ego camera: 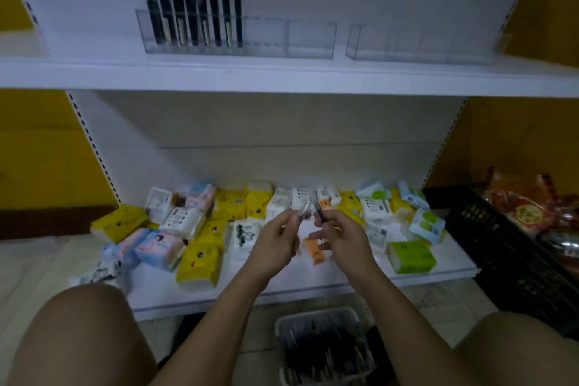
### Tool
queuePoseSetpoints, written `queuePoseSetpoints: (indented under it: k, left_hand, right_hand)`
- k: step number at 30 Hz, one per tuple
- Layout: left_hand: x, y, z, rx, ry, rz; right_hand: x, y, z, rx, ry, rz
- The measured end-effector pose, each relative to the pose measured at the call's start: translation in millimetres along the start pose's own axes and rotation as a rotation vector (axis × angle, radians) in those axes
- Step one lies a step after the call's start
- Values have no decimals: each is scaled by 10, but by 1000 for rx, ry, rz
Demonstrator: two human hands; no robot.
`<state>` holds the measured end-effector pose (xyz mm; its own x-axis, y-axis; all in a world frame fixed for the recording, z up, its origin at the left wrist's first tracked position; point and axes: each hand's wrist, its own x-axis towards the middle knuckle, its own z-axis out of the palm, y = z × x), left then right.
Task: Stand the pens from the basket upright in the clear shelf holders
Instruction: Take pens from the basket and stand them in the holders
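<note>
My right hand [340, 236] grips a black pen [320, 214] that points up, in front of the lower shelf. My left hand [277, 236] pinches a thin clear strip [305, 207], perhaps a wrapper, right beside the pen's top. A white basket [322, 315] with several dark pens stands on the floor between my knees. On the upper shelf a clear holder [310, 41] has several black pens [191, 6] upright in its left compartments. A second clear holder [407, 44] stands to its right with nothing visible in it.
Many tissue packs [197, 263] in yellow, white, blue and green cover the lower shelf [250, 294]. A black crate [501, 247] with red snack bags sits on the right. The upper shelf's edge [282, 78] juts out above my hands.
</note>
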<state>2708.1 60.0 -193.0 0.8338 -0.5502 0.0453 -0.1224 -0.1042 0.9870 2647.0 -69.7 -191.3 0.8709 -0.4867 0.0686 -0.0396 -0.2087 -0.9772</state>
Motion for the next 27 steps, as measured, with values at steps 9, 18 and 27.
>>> queuePoseSetpoints:
  k: [9,18,27]
  left_hand:
    - [169,1099,-261,-109,165,211]
    - [206,2043,-558,-157,201,374]
    - [486,2783,-935,12,191,451]
  right_hand:
    - [141,-1011,-8,-11,98,-285]
    - [402,-1859,-44,-26,163,-472]
    - [748,-2645,-71,80,122,-604]
